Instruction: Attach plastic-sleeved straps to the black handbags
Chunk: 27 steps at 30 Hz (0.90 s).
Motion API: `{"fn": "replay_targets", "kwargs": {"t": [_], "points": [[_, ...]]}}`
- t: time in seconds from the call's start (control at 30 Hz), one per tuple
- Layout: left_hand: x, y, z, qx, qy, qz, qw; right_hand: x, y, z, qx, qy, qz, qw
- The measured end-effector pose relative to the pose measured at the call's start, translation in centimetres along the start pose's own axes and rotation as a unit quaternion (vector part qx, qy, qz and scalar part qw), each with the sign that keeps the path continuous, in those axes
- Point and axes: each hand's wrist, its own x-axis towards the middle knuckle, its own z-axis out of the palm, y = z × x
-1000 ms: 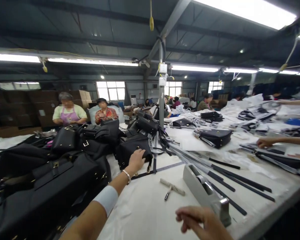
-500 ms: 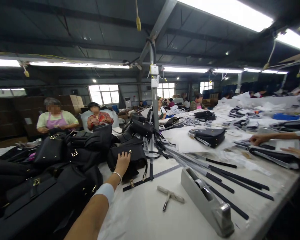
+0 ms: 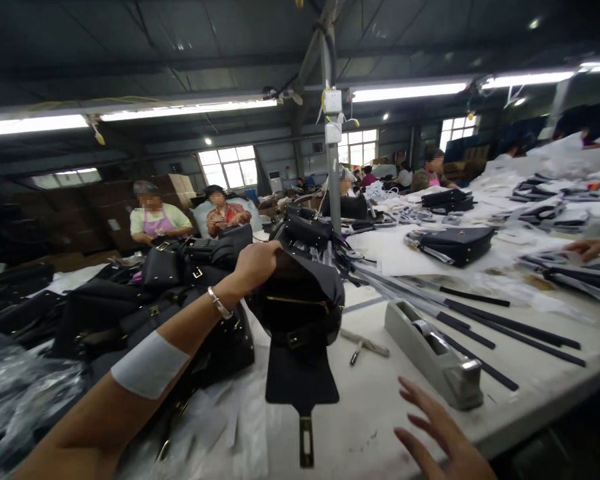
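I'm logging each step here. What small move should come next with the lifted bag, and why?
Probably bring the open right hand up under the black bag to steady it: the left hand alone grips its top, clear of the table, and its flap hangs loose.

A grey tape dispenser (image 3: 434, 353), black straps (image 3: 475, 296) and a small tool (image 3: 365, 343) lie on the white table (image 3: 370, 417).

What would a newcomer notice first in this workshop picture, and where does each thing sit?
In the centre, the left hand holds a black handbag up over the table, its flap hanging down. Behind it to the left lies a heap of black bags. The right hand hovers open at bottom right, near a grey tape dispenser.
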Motion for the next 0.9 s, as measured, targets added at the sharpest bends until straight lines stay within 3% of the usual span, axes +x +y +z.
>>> {"fn": "replay_targets", "kwargs": {"t": [0.1, 0.17, 0.3, 0.43, 0.53, 0.63, 0.7, 0.77, 0.87, 0.9], "points": [[-2.0, 0.7, 0.0, -0.099, -0.073, 0.027, 0.992, 1.0, -1.7, -0.5, -0.036, 0.030, -0.044, 0.998], [-3.2, 0.8, 1.3, -0.168, -0.140, 0.023, 0.975, 1.0, -2.9, -0.8, 0.007, 0.000, -0.038, 0.999], [-6.4, 0.9, 6.0, -0.278, -0.266, -0.045, 0.922, 0.0, -3.6, -1.0, 0.082, -0.049, -0.020, 0.995], [-9.9, 1.3, 10.7, -0.340, -0.326, -0.153, 0.869, -0.6, -2.2, -0.1, 0.053, -0.041, 0.051, 0.996], [-11.9, 1.2, 12.4, -0.391, -0.306, -0.226, 0.838, -1.2, -1.2, 1.0, 0.058, -0.011, 0.094, 0.994], [-13.7, 1.1, 12.2, -0.457, -0.248, -0.282, 0.807, -2.7, -1.0, 2.3, 0.116, -0.026, 0.109, 0.987], [-15.4, 1.8, 11.5, -0.507, -0.203, -0.303, 0.781, -3.9, -1.6, 3.2, 0.152, -0.061, 0.083, 0.983], [-17.7, 3.6, 11.0, -0.557, -0.166, -0.307, 0.754, -4.6, -2.7, 4.1, 0.155, -0.087, 0.035, 0.984], [-21.7, 7.5, 11.0, -0.629, -0.129, -0.288, 0.710, -4.3, -4.5, 4.9, 0.089, -0.058, -0.006, 0.994], [-23.0, 9.0, 11.3, -0.679, -0.099, -0.290, 0.668, -3.9, -4.9, 4.9, 0.061, -0.036, 0.000, 0.997]]}}
